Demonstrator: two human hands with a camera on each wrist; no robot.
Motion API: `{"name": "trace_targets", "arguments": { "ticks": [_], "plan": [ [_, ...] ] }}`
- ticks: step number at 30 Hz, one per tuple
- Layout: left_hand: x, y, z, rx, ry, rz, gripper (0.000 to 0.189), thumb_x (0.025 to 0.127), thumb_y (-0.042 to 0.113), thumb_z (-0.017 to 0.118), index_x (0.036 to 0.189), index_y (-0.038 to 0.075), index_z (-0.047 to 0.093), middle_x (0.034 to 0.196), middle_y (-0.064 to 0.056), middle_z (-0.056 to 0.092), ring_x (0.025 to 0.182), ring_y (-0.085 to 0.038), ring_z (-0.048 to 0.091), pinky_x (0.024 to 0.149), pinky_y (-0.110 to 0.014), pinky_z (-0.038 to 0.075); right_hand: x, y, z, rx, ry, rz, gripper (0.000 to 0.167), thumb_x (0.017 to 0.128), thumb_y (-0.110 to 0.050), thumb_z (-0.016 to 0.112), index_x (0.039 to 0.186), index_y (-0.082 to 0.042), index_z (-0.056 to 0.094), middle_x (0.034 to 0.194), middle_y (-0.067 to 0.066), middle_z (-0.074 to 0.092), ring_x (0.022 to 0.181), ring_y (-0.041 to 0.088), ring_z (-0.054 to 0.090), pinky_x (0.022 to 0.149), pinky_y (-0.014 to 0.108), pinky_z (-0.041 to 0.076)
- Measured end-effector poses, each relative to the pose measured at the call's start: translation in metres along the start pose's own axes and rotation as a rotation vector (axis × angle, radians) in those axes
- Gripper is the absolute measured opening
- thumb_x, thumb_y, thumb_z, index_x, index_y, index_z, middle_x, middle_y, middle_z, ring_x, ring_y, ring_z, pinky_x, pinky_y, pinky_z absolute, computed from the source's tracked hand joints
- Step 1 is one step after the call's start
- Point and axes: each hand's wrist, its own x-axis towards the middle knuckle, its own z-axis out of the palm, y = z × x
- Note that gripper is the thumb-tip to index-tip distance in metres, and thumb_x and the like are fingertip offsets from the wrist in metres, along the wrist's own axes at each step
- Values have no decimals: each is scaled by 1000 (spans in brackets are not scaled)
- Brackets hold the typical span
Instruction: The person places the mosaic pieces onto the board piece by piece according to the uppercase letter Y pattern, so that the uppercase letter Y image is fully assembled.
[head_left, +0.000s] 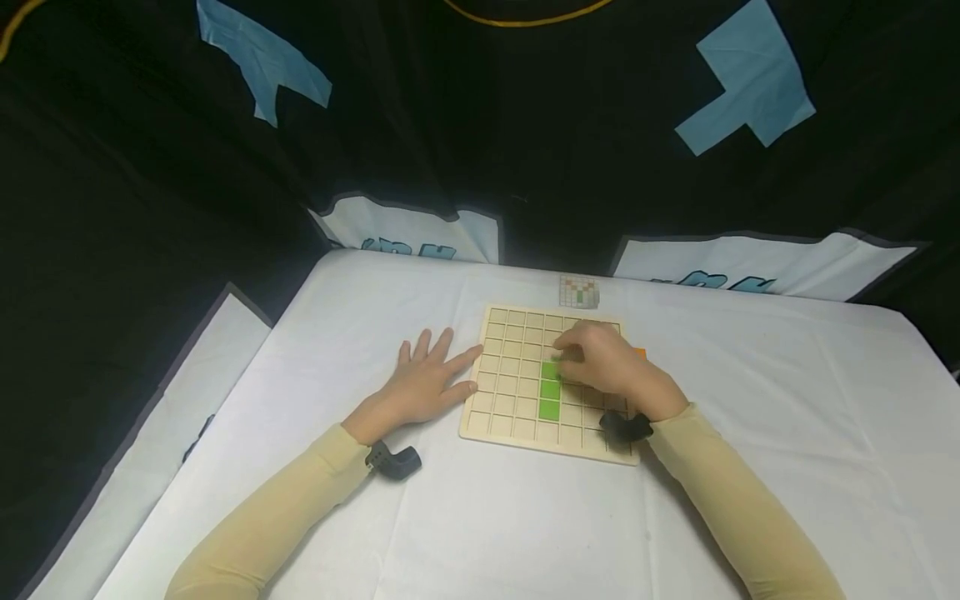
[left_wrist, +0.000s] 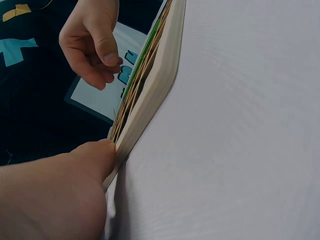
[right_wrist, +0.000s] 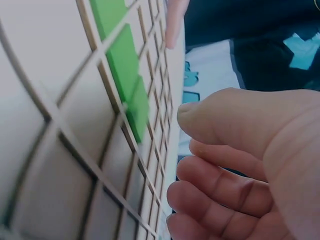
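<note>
A square wooden grid board (head_left: 506,354) lies on the white cloth. Three green tiles (head_left: 550,390) stand in a column in its cells, and in the right wrist view green tiles (right_wrist: 122,62) run along the grid. Over the board, just right of the top green tile, my right hand (head_left: 600,358) hovers with loosely bent fingers. Its thumb and fingertips are apart, and I see nothing between them. My left hand (head_left: 423,383) rests flat with spread fingers, its thumb and forefinger touching the board's left edge; the left wrist view shows this thumb (left_wrist: 95,155) against the rim.
A small printed card (head_left: 579,292) with a coloured grid pattern lies beyond the board's far edge. Something orange (head_left: 641,353) shows beside the board's right edge, partly hidden by my right wrist. Black curtains (head_left: 480,125) hang behind the cloth-covered table (head_left: 787,400).
</note>
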Motion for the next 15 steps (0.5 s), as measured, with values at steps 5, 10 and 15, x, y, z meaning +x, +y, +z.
{"name": "trace_targets", "arguments": {
  "ticks": [5,10,15],
  "plan": [
    [-1,1,0,-10,-1,-2,63,105,53,42,162,31,29,170,-26,12,154,-58,4,118,-78,7,-5,7,-11,1,21,46,28,87,-6,73,112,5,75,107,18,75,92,29,67,85,45,57],
    [-1,2,-2,-16,-2,-5,63,105,52,43,162,30,30,170,-26,12,154,-58,4,118,-78,7,-13,18,-21,0,33,111,30,86,-4,71,114,5,74,107,19,74,91,29,67,82,44,57],
    [-2,2,-2,-18,-5,-8,63,105,52,43,162,30,30,170,-26,12,154,-58,4,118,-78,7,-25,29,-29,4,36,179,31,87,-6,68,115,5,74,105,19,73,90,29,64,79,41,54]
  ]
}}
